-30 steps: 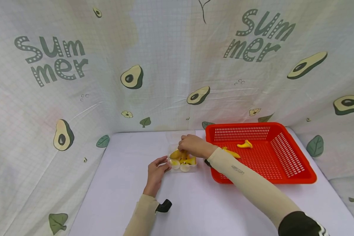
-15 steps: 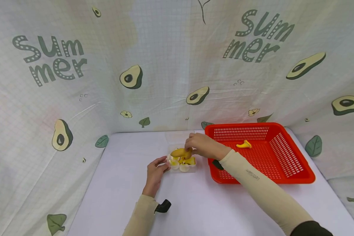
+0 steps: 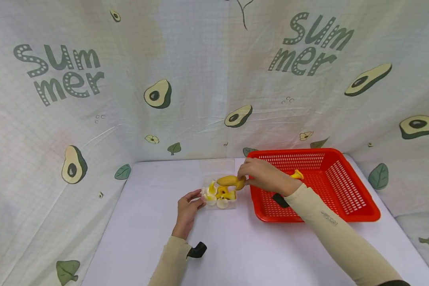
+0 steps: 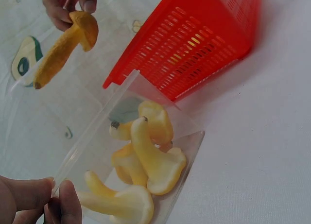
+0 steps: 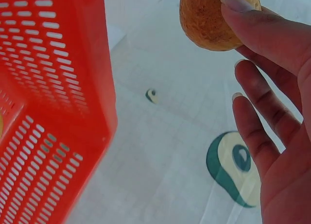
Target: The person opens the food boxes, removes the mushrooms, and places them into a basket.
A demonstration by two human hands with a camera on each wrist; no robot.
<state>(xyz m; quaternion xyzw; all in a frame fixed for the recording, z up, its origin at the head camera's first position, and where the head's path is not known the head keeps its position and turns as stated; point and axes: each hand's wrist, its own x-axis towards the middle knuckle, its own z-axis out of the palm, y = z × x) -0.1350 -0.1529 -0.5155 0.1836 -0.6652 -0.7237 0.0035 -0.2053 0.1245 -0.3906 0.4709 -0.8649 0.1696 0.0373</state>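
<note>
My right hand (image 3: pixel 262 173) pinches a golden-brown mushroom (image 4: pixel 58 56) by its cap, the stem pointing left in the head view. It is held up between the clear plastic box (image 4: pixel 133 76) and the red basket. Thumb and fingertips press the mushroom's rounded cap (image 5: pixel 209 25) in the right wrist view, while the other fingers stay loose. My left hand (image 3: pixel 187 210) pinches the box's left side between thumb and fingers. Several pale yellow mushrooms (image 4: pixel 158 161) lie heaped inside the box.
Beside the box on the right stands a red perforated basket (image 3: pixel 346 198). A yellow mushroom (image 3: pixel 297 174) in it is partly hidden by my right forearm. White cloth covers the table (image 3: pixel 139 238), and a patterned curtain (image 3: pixel 200 59) hangs behind it.
My right hand has lifted the golden-brown mushroom from the box and moved it right, toward the basket. A yellow, curved mushroom in the box is now uncovered. My left hand has kept its place.
</note>
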